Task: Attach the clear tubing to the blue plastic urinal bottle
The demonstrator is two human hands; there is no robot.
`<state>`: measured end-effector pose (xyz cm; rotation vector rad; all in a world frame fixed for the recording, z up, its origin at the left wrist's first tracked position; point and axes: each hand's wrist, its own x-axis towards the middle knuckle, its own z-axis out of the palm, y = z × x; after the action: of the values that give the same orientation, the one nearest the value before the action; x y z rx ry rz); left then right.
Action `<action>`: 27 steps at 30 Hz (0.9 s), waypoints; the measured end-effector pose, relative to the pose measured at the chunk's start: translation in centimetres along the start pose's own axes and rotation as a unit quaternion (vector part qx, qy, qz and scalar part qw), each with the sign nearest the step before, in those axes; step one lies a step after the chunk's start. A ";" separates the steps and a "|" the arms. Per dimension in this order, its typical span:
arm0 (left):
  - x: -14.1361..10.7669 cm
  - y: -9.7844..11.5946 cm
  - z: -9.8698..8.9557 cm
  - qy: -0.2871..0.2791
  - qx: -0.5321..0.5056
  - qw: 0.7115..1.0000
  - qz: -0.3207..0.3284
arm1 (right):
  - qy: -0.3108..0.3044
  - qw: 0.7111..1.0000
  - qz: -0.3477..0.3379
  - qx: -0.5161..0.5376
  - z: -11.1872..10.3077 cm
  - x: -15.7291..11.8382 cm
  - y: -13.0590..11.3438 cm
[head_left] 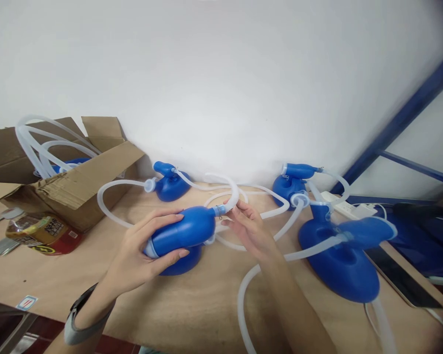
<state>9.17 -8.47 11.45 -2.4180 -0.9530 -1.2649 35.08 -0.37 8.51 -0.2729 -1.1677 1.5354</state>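
Note:
My left hand (143, 246) is wrapped round a blue plastic cylinder (186, 227) from its left side, thumb below and fingers on top. The cylinder's narrow neck points right, with a clear tube (233, 189) and a small metal clip (220, 211) at it. Beside that joint, my right hand (249, 226) pinches the tube end between thumb and fingers. Under the cylinder, a rounded blue container (182, 263) shows in part; the rest of it is hidden behind the cylinder and my left hand.
Similar blue containers with tubes stand at the back (173, 187), back right (286, 189) and right (337, 265). An open cardboard box (96, 172) and a bottle (44, 233) are left. A phone (404, 278) and power strip (343, 206) lie right.

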 end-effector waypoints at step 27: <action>-7.8 3.1 4.7 0.110 0.068 0.987 -0.098 | 0.117 0.990 -0.072 -0.024 2.4 0.7 5.8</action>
<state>11.03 -11.87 2.66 -2.0728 -1.1901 -1.4439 29.56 -0.32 5.44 -0.3825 -1.0176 1.3122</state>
